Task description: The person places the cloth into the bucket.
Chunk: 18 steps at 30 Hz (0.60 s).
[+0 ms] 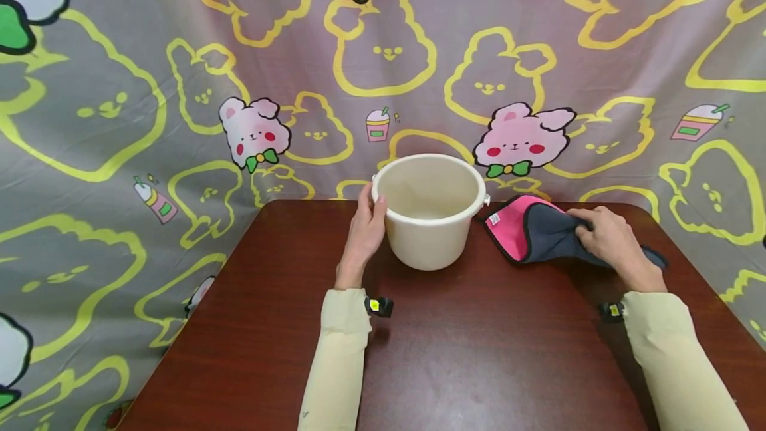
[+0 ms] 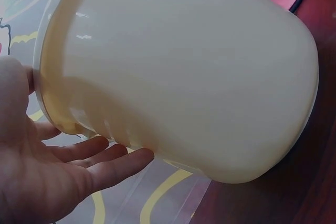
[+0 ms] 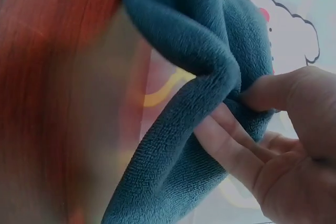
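Note:
A cream plastic bucket (image 1: 429, 213) stands upright near the far edge of the dark wooden table (image 1: 455, 351). My left hand (image 1: 366, 225) rests against the bucket's left side, thumb at the rim, fingers straight; the left wrist view shows the bucket wall (image 2: 178, 72) above the open palm (image 2: 47, 182). To the bucket's right lies a cloth (image 1: 532, 228), pink on one face and dark blue-grey on the other. My right hand (image 1: 607, 238) pinches a bunched fold of the cloth; the right wrist view shows thumb and fingers (image 3: 262, 124) gripping the blue-grey pile (image 3: 194, 51).
A curtain printed with pink and yellow rabbit shapes (image 1: 383, 52) hangs behind and around the table. Bare wood stretches from the bucket to the near edge between my two cream sleeves (image 1: 338, 364). The table's left edge (image 1: 191, 324) runs diagonally.

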Motion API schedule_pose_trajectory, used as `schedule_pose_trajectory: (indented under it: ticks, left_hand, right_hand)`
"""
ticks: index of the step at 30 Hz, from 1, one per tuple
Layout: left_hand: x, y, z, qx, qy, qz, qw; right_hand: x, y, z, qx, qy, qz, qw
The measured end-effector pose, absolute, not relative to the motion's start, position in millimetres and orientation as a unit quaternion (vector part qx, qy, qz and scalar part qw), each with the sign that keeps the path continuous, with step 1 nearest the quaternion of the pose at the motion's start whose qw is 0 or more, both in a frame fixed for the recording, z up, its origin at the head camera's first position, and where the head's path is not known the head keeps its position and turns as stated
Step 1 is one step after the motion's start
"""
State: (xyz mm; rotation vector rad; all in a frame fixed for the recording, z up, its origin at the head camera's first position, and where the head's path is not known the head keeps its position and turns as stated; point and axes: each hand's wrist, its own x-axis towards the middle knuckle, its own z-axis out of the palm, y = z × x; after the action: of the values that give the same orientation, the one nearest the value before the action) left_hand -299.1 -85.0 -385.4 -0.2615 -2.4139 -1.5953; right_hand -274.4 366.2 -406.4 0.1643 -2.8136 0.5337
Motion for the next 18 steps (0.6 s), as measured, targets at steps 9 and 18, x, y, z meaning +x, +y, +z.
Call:
schedule_pose_trajectory:
  ticks: [9, 18]
  left_hand:
    - [-299.9, -85.5, -385.6, -0.091, -0.826, -0.543, 0.12]
    - [-298.4, -85.2, -384.4, -0.088, -0.822, -0.551, 0.116]
  right_hand:
    - [-269.6, 356.8, -401.3, 0.055, -0.945, 0.21, 0.246]
    - [-268.3, 346.6, -392.7, 0.053, -0.906, 0.254, 0.336]
